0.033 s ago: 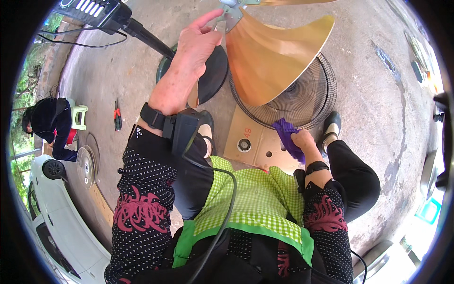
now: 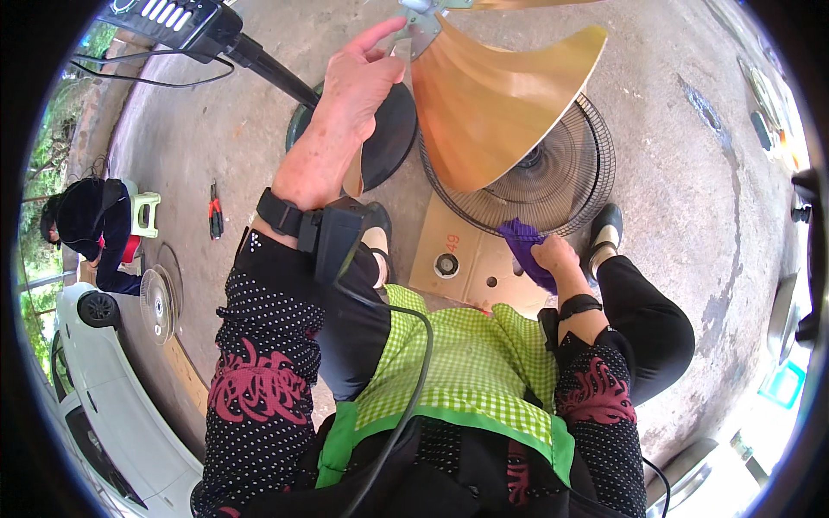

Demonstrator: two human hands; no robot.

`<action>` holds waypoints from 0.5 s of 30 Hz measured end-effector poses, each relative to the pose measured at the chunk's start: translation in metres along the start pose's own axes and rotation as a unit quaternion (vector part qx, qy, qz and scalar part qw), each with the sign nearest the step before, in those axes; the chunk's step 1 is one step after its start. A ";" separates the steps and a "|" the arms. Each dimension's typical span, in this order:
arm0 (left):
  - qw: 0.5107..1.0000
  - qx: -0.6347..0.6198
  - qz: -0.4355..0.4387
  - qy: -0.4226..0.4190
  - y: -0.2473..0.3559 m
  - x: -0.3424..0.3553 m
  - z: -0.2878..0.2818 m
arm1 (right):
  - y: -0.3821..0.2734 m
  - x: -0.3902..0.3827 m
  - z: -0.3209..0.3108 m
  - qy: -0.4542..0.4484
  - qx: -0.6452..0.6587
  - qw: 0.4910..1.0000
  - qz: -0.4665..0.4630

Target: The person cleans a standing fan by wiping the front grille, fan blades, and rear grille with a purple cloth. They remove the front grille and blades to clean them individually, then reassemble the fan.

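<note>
A large golden fan blade assembly (image 2: 509,104) with a metal hub (image 2: 423,22) stands at the top of the view, partly cut off. My left hand (image 2: 358,91) is closed at another blade near this hub, its index finger stretched along to the metal; that blade's tip (image 2: 353,177) shows below my wrist. In my right hand (image 2: 554,255) is a bunched purple cloth (image 2: 525,250), held low in front of my apron. Just beyond the cloth, a round black wire fan guard (image 2: 570,164) lies partly beneath the golden blade.
Flat cardboard (image 2: 432,250) lies under the guard. At left are a black fan stand (image 2: 268,69) with a cable, a round dark base (image 2: 389,138), red-handled pliers (image 2: 215,211), a crouching person (image 2: 104,220) by a green stool (image 2: 147,213), and a white car (image 2: 121,388).
The golden blade has shifted very slightly to the left. Both hands keep nearly the same place.
</note>
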State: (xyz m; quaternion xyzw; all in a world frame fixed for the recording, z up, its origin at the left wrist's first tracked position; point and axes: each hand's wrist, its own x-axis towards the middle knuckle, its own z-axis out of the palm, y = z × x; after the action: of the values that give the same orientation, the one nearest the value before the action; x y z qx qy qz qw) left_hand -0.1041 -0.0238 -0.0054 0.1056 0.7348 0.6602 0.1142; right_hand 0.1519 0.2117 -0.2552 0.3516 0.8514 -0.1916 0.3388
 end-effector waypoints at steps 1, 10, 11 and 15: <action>1.000 -0.004 -0.004 0.001 0.000 0.001 -0.002 | -0.008 -0.011 -0.014 0.006 -0.034 0.999 -0.009; 1.000 -0.004 -0.002 -0.003 -0.005 0.001 -0.007 | -0.055 -0.082 -0.124 0.004 -0.156 0.982 -0.102; 1.000 0.007 -0.001 0.001 -0.003 -0.001 -0.006 | -0.054 -0.089 -0.134 0.024 -0.140 0.984 -0.105; 0.995 0.068 0.069 0.022 0.001 -0.004 0.002 | -0.049 -0.101 -0.150 0.019 -0.228 0.956 -0.183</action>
State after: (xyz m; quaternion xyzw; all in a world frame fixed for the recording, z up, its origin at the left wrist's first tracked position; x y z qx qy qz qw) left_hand -0.1001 -0.0229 -0.0045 0.1492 0.7712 0.6173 0.0446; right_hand 0.1027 0.2150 -0.0745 0.1061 0.9284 -0.0443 0.3532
